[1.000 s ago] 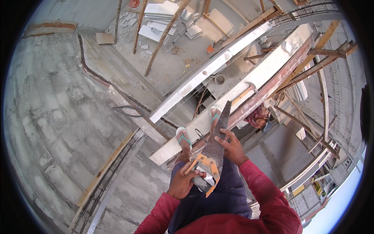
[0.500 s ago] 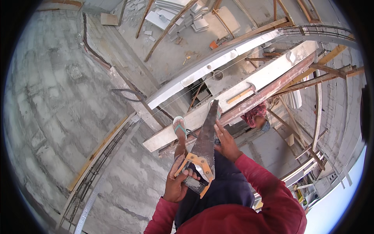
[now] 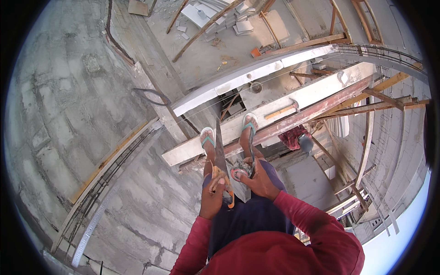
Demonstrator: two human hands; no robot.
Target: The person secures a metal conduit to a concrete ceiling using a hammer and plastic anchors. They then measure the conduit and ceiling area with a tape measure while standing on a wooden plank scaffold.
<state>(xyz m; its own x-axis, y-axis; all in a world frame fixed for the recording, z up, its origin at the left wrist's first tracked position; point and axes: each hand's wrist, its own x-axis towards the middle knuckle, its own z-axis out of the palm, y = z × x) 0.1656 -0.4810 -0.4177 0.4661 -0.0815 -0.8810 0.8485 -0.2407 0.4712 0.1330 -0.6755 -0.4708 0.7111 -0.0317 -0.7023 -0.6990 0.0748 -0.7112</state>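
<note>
A handsaw (image 3: 220, 151) with a yellow-orange handle is gripped in my left hand (image 3: 211, 198). Its dark blade now shows almost edge-on, pointing away between my sandalled feet (image 3: 208, 139). Close beside the saw handle, my right hand (image 3: 262, 182) is closed around a small dusty grey thing with a red round part (image 3: 239, 173); its kind is not clear. Under my feet runs a long whitish plank (image 3: 183, 152). On this plank, ahead of my right foot, lies a wooden-handled hammer (image 3: 280, 111).
Down below on the right is a person in patterned red clothing (image 3: 289, 138). Wooden props (image 3: 366, 133) stand on that side. A white beam (image 3: 238, 82) and a stretched string run beyond the plank. Left lies a grey block wall (image 3: 68, 119), with rebar (image 3: 117, 169) alongside.
The saw blade has turned from flat to nearly edge-on and shifted left. My right hand has come off the blade, moved nearer me and now holds the grey and red thing.
</note>
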